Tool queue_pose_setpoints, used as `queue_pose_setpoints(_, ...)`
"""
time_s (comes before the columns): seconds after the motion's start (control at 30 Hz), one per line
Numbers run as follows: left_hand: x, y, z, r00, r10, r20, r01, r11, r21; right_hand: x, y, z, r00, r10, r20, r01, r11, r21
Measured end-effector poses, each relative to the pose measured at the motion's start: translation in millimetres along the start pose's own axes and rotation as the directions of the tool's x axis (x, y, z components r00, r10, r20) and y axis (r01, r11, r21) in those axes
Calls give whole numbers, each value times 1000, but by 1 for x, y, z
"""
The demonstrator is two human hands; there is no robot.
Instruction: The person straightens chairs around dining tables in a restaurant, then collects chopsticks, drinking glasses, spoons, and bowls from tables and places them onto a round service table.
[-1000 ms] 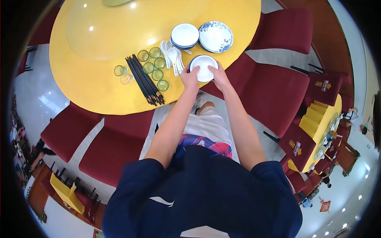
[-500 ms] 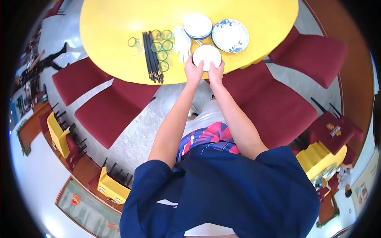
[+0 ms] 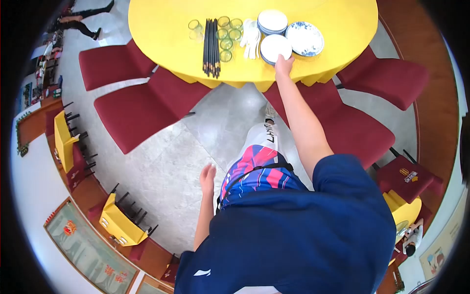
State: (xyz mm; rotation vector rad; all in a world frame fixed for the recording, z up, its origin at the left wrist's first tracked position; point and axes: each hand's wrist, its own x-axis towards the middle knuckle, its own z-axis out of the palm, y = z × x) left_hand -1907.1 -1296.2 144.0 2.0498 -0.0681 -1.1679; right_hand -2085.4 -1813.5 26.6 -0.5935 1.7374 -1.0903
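A stack of small white bowls (image 3: pixel 274 47) with dark blue sides stands near the front edge of the yellow-covered table. My right hand (image 3: pixel 284 66) grips its near rim, with some fingers hidden. Behind it is another stack of white bowls (image 3: pixel 272 22), and to the right is a stack of plates (image 3: pixel 304 39) with blue floral rims. Left of the bowls lie white spoons (image 3: pixel 251 39). My left hand (image 3: pixel 207 178) hangs low over the floor, away from the table, holding nothing, its fingers loosely extended.
Black chopsticks (image 3: pixel 211 48) lie in a bundle among several green-tinted glasses (image 3: pixel 225 44). Dark red chairs (image 3: pixel 142 110) surround the yellow tablecloth (image 3: pixel 171 54); one chair (image 3: pixel 333 120) is close by my right arm. Another person's legs (image 3: pixel 85 19) show at upper left.
My left hand has let go of the bowls and dropped down to the left. The bowls, held in both hands before, now stand against the other stacks with only my right hand on them.
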Motion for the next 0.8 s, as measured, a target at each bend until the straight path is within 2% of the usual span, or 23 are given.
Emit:
queue_pose_setpoints(0.03,-29,-45,-38,998,-52,32,49,995,88,10,7,0,1000,-9,-3,9,1000,-7)
queue_pose_setpoints(0.07,-48,-109,-71,993,-109,-38,113,984,139,20,11,0,999,13,32,-14,1000,12)
queue_pose_setpoints(0.1,-73,-103,-84,994,-100,-36,104,985,134,23,13,-2,997,36,70,-39,999,34)
queue_pose_setpoints(0.13,-87,-117,-103,992,-118,-46,122,986,112,22,14,-7,997,25,77,-28,999,41)
queue_pose_setpoints(0.2,-104,-152,-134,987,-143,-69,146,988,44,20,6,-11,980,144,139,-144,990,-12)
queue_pose_setpoints(0.27,-115,-194,-160,981,-173,-92,170,985,-41,-15,-10,-28,976,174,134,-172,985,-29)
queue_pose_setpoints(0.33,-134,-240,-188,968,-226,-108,212,969,-126,-58,-13,-46,977,167,133,-171,985,17)
queue_pose_setpoints(0.37,-144,-265,-200,959,-259,-112,239,956,-170,-79,-3,-52,989,107,103,-107,994,-2)
queue_pose_setpoints(0.4,-154,-289,-214,949,-295,-112,268,941,-206,-100,10,-58,997,48,67,-47,999,-22)
queue_pose_setpoints(0.47,-166,-336,-246,929,-361,-79,333,910,-249,-132,61,-81,983,1,181,10,998,-59)
queue_pose_setpoints(0.5,-172,-357,-261,918,-393,-53,367,893,-262,-178,83,-89,988,-73,139,69,997,33)
queue_pose_setpoints(0.53,-177,-378,-277,906,-423,-29,400,875,-273,-235,93,-104,985,56,160,-61,998,23)
queue_pose_setpoints(0.57,-181,-396,-294,894,-448,-10,426,857,-289,-251,139,-117,970,90,227,-74,994,-76)
queue_pose_setpoints(0.6,-183,-412,-307,883,-469,2,445,837,-319,-265,194,-129,969,95,226,-41,972,-231)
queue_pose_setpoints(0.63,-179,-425,-318,875,-484,0,450,813,-371,-302,233,-141,960,187,207,-113,939,-324)
queue_pose_setpoints(0.67,-171,-438,-329,868,-497,-22,436,782,-445,-333,263,-153,902,272,335,-7,785,-619)
queue_pose_setpoints(0.7,-160,-487,-344,851,-521,-65,411,738,-536,-385,284,-163,871,385,306,-102,751,-653)
queue_pose_setpoints(0.73,-147,-487,-368,964,-200,-176,164,966,-199,-399,308,-165,658,620,427,164,436,-885)
queue_pose_setpoints(0.77,-137,-469,-386,895,-394,-208,281,862,-421,-444,319,-156,272,870,412,1,427,-904)
queue_pose_setpoints(0.8,-129,-460,-404,871,-408,-274,247,845,-474,-489,336,-85,185,900,396,143,374,-916)
